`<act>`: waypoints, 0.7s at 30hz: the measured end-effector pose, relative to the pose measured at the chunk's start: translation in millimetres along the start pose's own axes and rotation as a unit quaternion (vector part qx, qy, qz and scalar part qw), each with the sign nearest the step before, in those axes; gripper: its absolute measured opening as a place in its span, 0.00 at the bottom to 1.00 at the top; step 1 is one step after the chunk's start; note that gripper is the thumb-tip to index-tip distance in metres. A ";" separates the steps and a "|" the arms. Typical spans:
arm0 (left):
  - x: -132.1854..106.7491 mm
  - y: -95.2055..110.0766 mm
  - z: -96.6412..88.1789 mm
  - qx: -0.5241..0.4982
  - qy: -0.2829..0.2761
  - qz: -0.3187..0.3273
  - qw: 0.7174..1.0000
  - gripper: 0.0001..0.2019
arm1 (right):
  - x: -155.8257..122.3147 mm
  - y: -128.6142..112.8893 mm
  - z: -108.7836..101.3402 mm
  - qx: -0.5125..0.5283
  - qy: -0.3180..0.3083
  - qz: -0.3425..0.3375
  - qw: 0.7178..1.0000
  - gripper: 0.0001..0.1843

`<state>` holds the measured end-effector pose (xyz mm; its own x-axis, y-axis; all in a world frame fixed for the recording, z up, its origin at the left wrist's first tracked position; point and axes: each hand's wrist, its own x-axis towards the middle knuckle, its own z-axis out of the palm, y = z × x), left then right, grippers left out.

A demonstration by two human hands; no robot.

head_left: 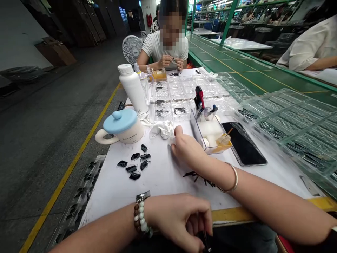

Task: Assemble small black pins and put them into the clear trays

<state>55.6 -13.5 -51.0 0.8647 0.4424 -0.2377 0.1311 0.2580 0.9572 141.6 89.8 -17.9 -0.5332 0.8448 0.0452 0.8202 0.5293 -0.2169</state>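
Well, from the head view, the left hand (179, 218) hangs at the near edge of the white desk (163, 196), its fingers curled together around a small dark piece (205, 242). That piece is mostly hidden, and its long axis seems to run roughly up and down, though too little shows to be sure. It lies just below the left fingertips, and the left hand is clearly nearer to it than the right. The right hand (185, 149) rests farther up the desk, well apart from the left, with its fingertips at the edge of a crumpled white cloth (162, 129); I cannot tell whether they pinch it or only touch it. Between the hands, a small heap of thin dark strips (198, 177) lies just under the right wrist. Toward the desk's left edge are seven black pieces (135, 156), and beyond them stand one mug with a blue lid (123, 126) and one white bottle (131, 88). Right of the right hand are one clear box (207, 135) holding tools, among them one with a red handle (199, 96), and one black phone (243, 144) — lying just beside the box. Farther up the desk sits a clear tray (184, 95) with dark strips in its cells, and a second tray (295, 130) lies off the right edge. At the far end, a co-worker (168, 45) holds both hands together.
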 end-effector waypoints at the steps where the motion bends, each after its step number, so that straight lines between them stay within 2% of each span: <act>1: -0.2 -0.7 -1.1 -0.002 -0.012 0.000 1.000 0.13 | -2.3 0.6 -0.2 -0.011 -0.001 -0.003 1.000 0.16; 4: -1.3 -0.8 -4.7 0.008 -0.051 0.003 0.999 0.15 | -28.9 11.5 -6.2 -0.039 0.000 -0.050 0.998 0.13; 8: -3.5 0.9 -6.7 0.006 -0.068 0.006 0.998 0.15 | -74.6 37.3 -12.1 -0.057 -0.015 -0.223 0.973 0.09; 11: -4.0 -0.2 -4.9 -0.033 -0.077 0.024 0.996 0.12 | -87.0 48.9 -7.1 -0.068 -0.013 -0.332 0.941 0.08; 13: -3.6 -2.0 -3.8 -0.077 -0.081 0.012 0.994 0.14 | -84.7 49.4 -1.9 -0.071 -0.007 -0.383 0.921 0.09; 17: -6.1 0.7 -6.0 -0.168 -0.062 -0.052 0.982 0.27 | -74.7 45.4 2.0 -0.065 0.007 -0.420 0.905 0.10; 21: -15.3 16.6 -12.7 -0.250 -0.046 -0.011 0.967 0.31 | -75.8 54.9 -11.2 -0.022 0.031 -0.382 0.923 0.07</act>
<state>38.4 -5.1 -33.6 0.9070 0.3596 -0.2192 -0.0807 0.6592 0.7476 229.4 55.7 -22.3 -0.9479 0.2260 0.2243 0.2181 0.9741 -0.0599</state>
